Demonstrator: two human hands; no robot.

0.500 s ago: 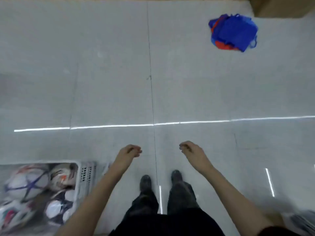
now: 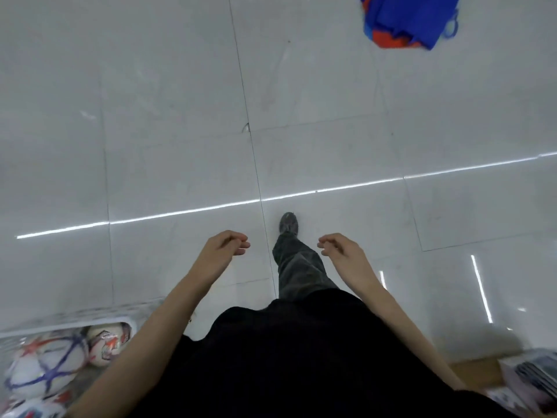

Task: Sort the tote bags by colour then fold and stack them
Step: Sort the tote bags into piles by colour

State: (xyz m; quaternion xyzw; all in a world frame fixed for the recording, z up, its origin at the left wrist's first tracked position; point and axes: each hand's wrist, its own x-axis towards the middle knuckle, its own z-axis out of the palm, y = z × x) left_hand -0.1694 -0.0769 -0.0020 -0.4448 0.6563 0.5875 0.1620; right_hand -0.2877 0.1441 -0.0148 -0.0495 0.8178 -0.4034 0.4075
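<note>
A heap of blue and orange-red tote bags [image 2: 410,19] lies on the pale tiled floor at the top right, cut off by the frame's upper edge. My left hand [image 2: 224,247] and my right hand [image 2: 339,247] hang in front of my waist, far below the bags. Both have loosely curled fingers and hold nothing. One foot in a dark shoe [image 2: 288,223] is stepped forward between the hands.
A white basket [image 2: 123,318] with several patterned footballs [image 2: 45,362] stands at the lower left beside my left arm. Boxes and blurred items [image 2: 512,378] sit at the lower right. Wide tiled floor [image 2: 168,116] lies between me and the bags.
I have stepped forward: one foot is ahead now, the tote bags have slid up to the frame's top edge, and the basket has dropped lower left. Both hands stay empty.
</note>
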